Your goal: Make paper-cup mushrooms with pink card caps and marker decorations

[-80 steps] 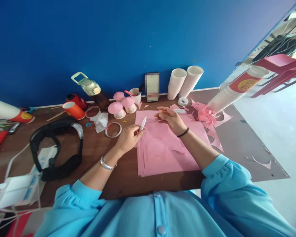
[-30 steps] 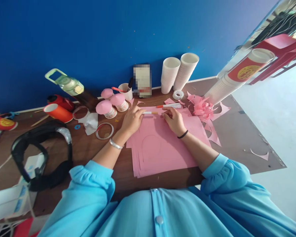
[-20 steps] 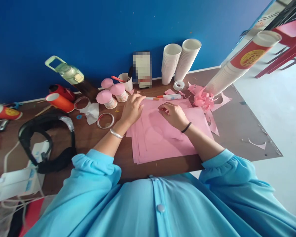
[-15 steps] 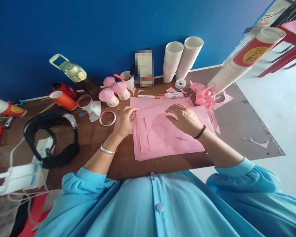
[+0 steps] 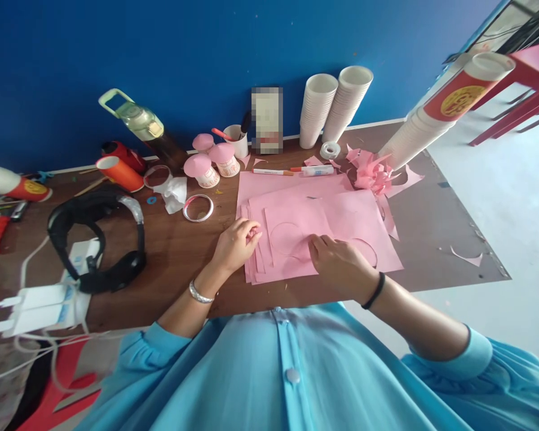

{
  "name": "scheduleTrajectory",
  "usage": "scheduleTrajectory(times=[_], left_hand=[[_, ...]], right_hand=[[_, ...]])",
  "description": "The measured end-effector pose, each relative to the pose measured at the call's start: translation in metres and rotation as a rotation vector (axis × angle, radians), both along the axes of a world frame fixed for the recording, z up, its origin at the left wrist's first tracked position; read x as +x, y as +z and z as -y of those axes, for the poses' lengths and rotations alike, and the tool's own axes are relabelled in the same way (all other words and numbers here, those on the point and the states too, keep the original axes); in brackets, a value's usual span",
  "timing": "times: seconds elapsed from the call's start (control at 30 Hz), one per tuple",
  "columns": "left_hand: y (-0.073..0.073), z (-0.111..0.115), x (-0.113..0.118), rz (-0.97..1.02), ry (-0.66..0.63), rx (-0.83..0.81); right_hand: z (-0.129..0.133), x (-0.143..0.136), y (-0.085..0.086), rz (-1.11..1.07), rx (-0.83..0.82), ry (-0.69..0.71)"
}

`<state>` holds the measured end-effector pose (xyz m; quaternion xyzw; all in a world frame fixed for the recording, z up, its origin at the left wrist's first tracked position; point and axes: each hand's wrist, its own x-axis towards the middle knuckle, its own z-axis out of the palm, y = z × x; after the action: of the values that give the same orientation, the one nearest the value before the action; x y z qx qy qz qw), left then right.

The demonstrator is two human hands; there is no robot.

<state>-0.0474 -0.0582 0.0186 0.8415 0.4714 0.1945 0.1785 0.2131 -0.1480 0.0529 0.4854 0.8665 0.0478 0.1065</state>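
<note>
Several pink paper sheets (image 5: pixel 291 263) overlap on the brown table in front of me. A round outline shows on the top piece, and a second curved line is near my right wrist. My right hand (image 5: pixel 341 263) has its fingertips pinched together on the paper, just right of the round outline. Beside the stack's left edge, my left hand (image 5: pixel 237 244) is curled, thumb close to the fingers; whatever may be inside is hidden. An orange-capped marker (image 5: pixel 273 172) and a white marker (image 5: pixel 318 170) lie along the sheets' far edge.
Behind stand small cups with pink cone tops (image 5: pixel 200 167), a pen cup (image 5: pixel 236 143) and stacked paper cups (image 5: pixel 317 111). Crumpled pink scraps (image 5: pixel 372 170) lie right. A tape roll (image 5: pixel 198 208), black headband-like device (image 5: pixel 94 239) and power strip (image 5: pixel 83 263) are left.
My right hand has come down toward me, its spread fingers now pinched on the paper. My left hand has shifted slightly nearer and right. The top paper near the right fingers has shifted.
</note>
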Motion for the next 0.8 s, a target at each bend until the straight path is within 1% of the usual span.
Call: scheduleTrajectory(times=[0.1,0.23,0.5,0.67,0.8], left_hand=[[0.002,0.000,0.002,-0.059,-0.006,-0.006],[0.006,0.001,0.004,-0.107,-0.013,-0.016],[0.006,-0.001,0.010,-0.158,0.007,-0.013],[0.007,-0.002,0.012,-0.163,0.002,-0.012],[0.008,-0.001,0.003,-0.123,0.038,-0.003]], right_hand=[[0.001,-0.008,-0.004,0.033,0.033,0.027],[0.000,-0.010,-0.004,0.040,0.084,0.039],[-0.002,-0.009,0.002,0.037,0.030,0.052],[-0.013,-0.011,0.000,0.018,0.007,0.008],[-0.014,0.001,-0.001,-0.041,0.007,-0.045]])
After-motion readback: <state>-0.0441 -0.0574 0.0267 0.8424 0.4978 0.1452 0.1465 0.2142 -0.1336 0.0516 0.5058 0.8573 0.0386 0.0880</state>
